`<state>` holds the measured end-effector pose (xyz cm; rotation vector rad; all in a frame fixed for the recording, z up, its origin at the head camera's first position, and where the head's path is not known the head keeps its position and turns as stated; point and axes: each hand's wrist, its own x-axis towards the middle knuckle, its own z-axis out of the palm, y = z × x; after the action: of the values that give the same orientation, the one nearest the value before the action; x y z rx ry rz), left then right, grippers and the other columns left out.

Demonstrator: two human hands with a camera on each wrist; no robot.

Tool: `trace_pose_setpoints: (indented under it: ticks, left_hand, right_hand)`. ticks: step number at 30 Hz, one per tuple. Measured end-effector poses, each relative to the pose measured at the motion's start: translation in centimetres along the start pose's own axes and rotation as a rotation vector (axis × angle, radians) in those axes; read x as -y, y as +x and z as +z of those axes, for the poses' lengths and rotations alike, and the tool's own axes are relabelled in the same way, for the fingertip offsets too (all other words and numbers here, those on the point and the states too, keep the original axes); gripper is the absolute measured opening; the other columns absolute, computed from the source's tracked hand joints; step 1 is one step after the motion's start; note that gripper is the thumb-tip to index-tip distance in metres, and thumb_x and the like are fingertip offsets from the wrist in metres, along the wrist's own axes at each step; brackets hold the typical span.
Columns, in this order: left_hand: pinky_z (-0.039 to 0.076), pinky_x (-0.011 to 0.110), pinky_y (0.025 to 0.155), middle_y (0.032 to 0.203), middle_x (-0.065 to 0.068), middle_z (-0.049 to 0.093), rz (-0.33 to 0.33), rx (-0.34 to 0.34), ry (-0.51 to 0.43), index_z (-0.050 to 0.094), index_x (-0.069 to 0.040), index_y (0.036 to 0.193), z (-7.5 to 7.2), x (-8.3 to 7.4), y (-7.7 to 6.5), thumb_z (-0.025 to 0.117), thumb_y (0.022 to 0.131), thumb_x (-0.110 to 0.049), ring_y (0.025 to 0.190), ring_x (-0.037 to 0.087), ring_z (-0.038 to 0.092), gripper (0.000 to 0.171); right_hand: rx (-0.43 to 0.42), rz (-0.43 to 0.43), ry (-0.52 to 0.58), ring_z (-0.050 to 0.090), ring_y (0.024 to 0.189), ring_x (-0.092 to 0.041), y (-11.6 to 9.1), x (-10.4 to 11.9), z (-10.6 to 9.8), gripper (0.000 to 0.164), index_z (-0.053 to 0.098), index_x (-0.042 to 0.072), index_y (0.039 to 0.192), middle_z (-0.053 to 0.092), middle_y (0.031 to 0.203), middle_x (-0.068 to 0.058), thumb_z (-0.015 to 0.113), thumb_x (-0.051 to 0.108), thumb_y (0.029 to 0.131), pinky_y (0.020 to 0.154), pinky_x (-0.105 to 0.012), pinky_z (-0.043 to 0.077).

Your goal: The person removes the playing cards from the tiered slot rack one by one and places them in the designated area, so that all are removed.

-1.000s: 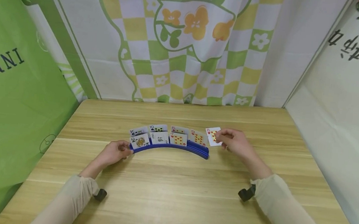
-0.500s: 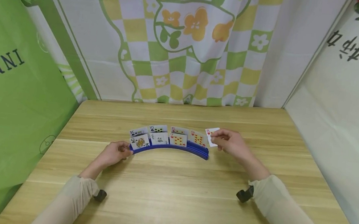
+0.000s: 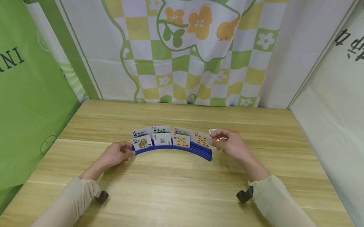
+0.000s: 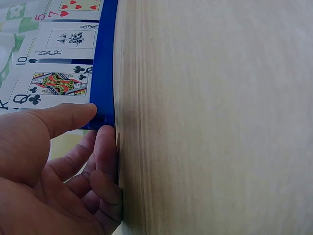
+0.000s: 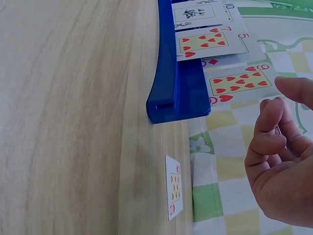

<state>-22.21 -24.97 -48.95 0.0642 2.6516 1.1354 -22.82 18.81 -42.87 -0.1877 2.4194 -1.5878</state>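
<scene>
A curved blue card holder (image 3: 201,151) stands on the table with playing cards upright in two rows. My left hand (image 3: 117,154) grips its left end, thumb on the front by the queen of clubs (image 4: 58,85). My right hand (image 3: 233,145) is at the other end, its fingertips at the outer edge of the nine of hearts (image 5: 240,82) in the back row. In the right wrist view, thumb and forefinger stand apart beside that card, other fingers loosely curled. An eight of hearts (image 5: 174,188) lies flat on the table, mostly hidden by the right hand in the head view.
The front row also holds a joker (image 3: 161,140) and a seven of hearts (image 3: 181,140). Behind are a king (image 3: 141,132), a ten (image 3: 161,129) and a red five (image 3: 182,131). A patterned curtain (image 3: 189,77) hangs behind the wooden table (image 3: 166,200).
My right hand has moved left from over the eight of hearts to the edge of the nine of hearts. The left hand keeps its grip on the card holder.
</scene>
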Motion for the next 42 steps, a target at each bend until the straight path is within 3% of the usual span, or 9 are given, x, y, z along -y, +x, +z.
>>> trace_pose_setpoints:
  ticks: [14,21,31,39,42]
  left_hand:
    - [0.049,0.029,0.068,0.098,0.015,0.072,0.008,-0.003,0.002,0.062,0.004,0.122,0.0,0.2,0.2,0.068,0.092,-0.017,0.074,0.016,0.062,0.038]
    - [0.049,0.027,0.066,0.097,0.014,0.072,0.012,-0.004,-0.008,0.062,0.005,0.121,0.0,0.3,0.1,0.068,0.092,-0.017,0.073,0.015,0.062,0.037]
    - [0.049,0.027,0.066,0.098,0.015,0.072,0.007,-0.001,-0.010,0.061,0.005,0.122,0.1,0.3,0.0,0.068,0.092,-0.017,0.074,0.015,0.062,0.037]
    - [0.049,0.027,0.067,0.098,0.015,0.071,0.003,-0.003,-0.007,0.061,0.005,0.122,0.0,0.1,-0.1,0.067,0.093,-0.017,0.074,0.016,0.062,0.037]
    - [0.048,0.027,0.067,0.097,0.014,0.071,0.003,-0.007,-0.002,0.062,0.004,0.122,0.0,0.0,-0.1,0.067,0.092,-0.017,0.074,0.016,0.061,0.037]
  right_hand:
    - [-0.011,-0.042,-0.056,0.062,0.079,-0.020,0.5,0.1,0.4,0.026,0.063,0.005,0.111,0.065,0.107,-0.014,0.070,0.020,0.092,0.071,-0.036,0.053]
    - [-0.048,-0.042,-0.045,0.064,0.082,-0.029,0.4,0.4,0.3,0.021,0.064,0.006,0.110,0.065,0.105,-0.011,0.067,0.018,0.093,0.071,-0.032,0.052]
    - [-0.111,-0.045,-0.055,0.065,0.082,-0.027,0.5,0.7,-0.3,0.019,0.065,0.009,0.107,0.066,0.106,-0.011,0.068,0.021,0.092,0.069,-0.032,0.052]
    - [-0.117,-0.062,-0.053,0.065,0.087,-0.036,0.7,0.9,-0.9,0.021,0.064,0.008,0.109,0.066,0.102,-0.010,0.068,0.020,0.092,0.067,-0.028,0.052]
    - [-0.104,-0.054,-0.061,0.064,0.084,-0.031,0.8,1.0,-1.2,0.024,0.063,0.006,0.112,0.065,0.100,-0.011,0.067,0.022,0.094,0.069,-0.029,0.052]
